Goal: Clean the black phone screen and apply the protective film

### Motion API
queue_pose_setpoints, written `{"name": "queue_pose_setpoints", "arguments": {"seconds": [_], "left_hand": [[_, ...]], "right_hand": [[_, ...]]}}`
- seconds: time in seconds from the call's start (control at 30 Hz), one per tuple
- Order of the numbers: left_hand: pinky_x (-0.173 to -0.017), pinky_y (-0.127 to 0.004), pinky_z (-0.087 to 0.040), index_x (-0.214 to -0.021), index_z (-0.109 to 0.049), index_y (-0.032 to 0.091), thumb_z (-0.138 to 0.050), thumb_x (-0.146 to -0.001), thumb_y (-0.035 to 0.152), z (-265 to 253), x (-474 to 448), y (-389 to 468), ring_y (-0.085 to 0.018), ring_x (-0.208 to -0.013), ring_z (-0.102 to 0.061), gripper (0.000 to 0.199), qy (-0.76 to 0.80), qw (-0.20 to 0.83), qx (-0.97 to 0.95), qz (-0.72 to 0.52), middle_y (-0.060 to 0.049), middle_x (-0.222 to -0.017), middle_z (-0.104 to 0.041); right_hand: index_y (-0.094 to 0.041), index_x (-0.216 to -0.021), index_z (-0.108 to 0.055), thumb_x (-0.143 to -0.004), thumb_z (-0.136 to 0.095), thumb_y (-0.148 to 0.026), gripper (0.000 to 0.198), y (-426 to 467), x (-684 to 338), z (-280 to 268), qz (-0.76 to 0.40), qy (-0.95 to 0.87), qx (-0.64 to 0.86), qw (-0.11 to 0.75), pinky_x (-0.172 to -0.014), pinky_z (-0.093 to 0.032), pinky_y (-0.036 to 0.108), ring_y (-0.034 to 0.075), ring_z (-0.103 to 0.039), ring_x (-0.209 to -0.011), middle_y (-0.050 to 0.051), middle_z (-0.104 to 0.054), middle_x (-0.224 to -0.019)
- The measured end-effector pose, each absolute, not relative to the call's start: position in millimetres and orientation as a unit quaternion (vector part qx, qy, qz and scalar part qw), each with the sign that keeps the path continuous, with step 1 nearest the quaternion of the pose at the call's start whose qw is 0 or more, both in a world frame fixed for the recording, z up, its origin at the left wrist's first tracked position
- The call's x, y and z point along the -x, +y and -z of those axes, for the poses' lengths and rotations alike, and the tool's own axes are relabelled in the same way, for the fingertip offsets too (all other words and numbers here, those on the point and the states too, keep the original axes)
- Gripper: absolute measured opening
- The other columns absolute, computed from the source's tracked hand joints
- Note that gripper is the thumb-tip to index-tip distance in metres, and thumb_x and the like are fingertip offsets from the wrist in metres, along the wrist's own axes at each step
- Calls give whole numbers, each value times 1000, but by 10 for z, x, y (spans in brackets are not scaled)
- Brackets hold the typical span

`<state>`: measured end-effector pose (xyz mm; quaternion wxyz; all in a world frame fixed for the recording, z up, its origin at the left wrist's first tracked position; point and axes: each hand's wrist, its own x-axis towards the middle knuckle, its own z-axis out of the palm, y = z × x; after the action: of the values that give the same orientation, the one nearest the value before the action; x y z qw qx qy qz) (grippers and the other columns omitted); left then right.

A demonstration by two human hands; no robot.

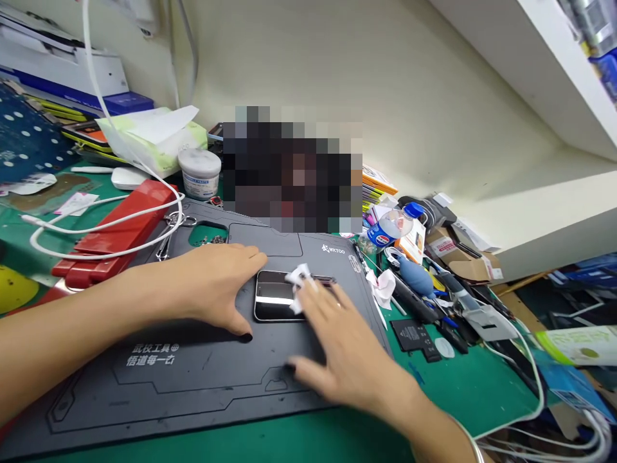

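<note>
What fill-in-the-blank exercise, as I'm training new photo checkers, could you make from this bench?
1. The right hand has its fingers on a tissue coloured ____.
2. The phone lies to the ____ of the left hand.
3. The bottle has a cap coloured ____.

Missing words: white; right; blue.

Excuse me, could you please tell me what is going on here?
A person's right hand has a crumpled white tissue under its fingers, against a glossy phone lying flat on a dark mat. The left hand is spread beside the phone's left end, holding nothing visible.
</note>
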<state>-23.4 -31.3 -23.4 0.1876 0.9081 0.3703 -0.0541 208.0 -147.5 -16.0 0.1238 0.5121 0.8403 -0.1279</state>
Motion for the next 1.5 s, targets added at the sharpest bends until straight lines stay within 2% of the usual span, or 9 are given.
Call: {"name": "queue_pose_setpoints", "arguments": {"seconds": [0.07,0.17,0.3,0.5,0.73,0.9,1.03,1.2,1.5], "left_hand": [[-83,-42,-54,-109,-61,21,-88,-64,51,238,232,-311,-38,-107,-71,60,369,186,-909,55,-12,-113,-71],[-83,-43,-54,-109,-60,21,-88,-64,51,238,228,-310,-38,-107,-70,60,367,183,-910,54,-12,-114,-71],[-84,-43,-54,-109,-59,21,-86,-64,51,226,222,-314,-37,-107,-70,60,369,185,-909,58,-12,-115,-71],[-76,-41,-51,-98,-54,24,-80,-63,47,232,217,-317,-36,-98,-70,49,364,186,-911,53,-10,-103,-69],[-69,-39,-48,-93,-53,25,-77,-62,47,253,221,-311,-35,-90,-70,45,365,188,-911,42,-9,-96,-68],[-73,-40,-50,-97,-53,24,-77,-65,48,265,220,-300,-36,-93,-70,47,352,174,-919,42,-9,-98,-67],[-73,-40,-51,-97,-55,24,-80,-63,49,240,218,-302,-36,-94,-71,49,359,181,-914,48,-9,-99,-68],[-76,-42,-54,-100,-57,23,-81,-63,51,230,237,-306,-38,-98,-71,52,356,187,-915,41,-11,-102,-70],[-71,-40,-49,-98,-57,24,-80,-63,52,285,244,-298,-38,-93,-71,50,353,185,-917,25,-11,-98,-69]], "right_hand": [[4,-164,-37,-95,-65,-63,100,-1506,-2080,160,111,820,-548,122,-130,-19,73,50,-26,-161,31,-24,-172],[-3,-166,-37,-95,-60,-74,104,-1549,-2068,165,175,867,-454,110,-133,-18,65,44,-24,-163,24,-26,-174],[-3,-166,-39,-97,-58,-71,98,-1544,-2022,175,158,855,-487,85,-134,-14,64,42,-25,-164,23,-27,-175],[-8,-164,-41,-97,-62,-70,94,-1476,-1905,192,163,895,-413,47,-137,-8,51,32,-31,-163,19,-36,-174],[-12,-157,-49,-96,-66,-67,84,-1414,-1930,193,153,905,-396,30,-137,-5,47,29,-33,-162,16,-41,-173],[-16,-153,-54,-95,-69,-64,76,-1400,-1976,181,188,900,-392,40,-137,-7,47,27,-35,-161,13,-44,-172],[-14,-159,-47,-95,-69,-61,82,-1384,-1993,206,196,900,-387,39,-137,-8,50,28,-31,-163,15,-40,-174],[-12,-163,-42,-103,-61,-57,78,-1405,-1975,209,157,889,-428,44,-136,-11,58,32,-33,-162,17,-39,-174],[-14,-159,-46,-102,-61,-59,74,-1324,-1995,189,120,910,-393,55,-135,-16,57,33,-39,-159,18,-44,-171]]}}
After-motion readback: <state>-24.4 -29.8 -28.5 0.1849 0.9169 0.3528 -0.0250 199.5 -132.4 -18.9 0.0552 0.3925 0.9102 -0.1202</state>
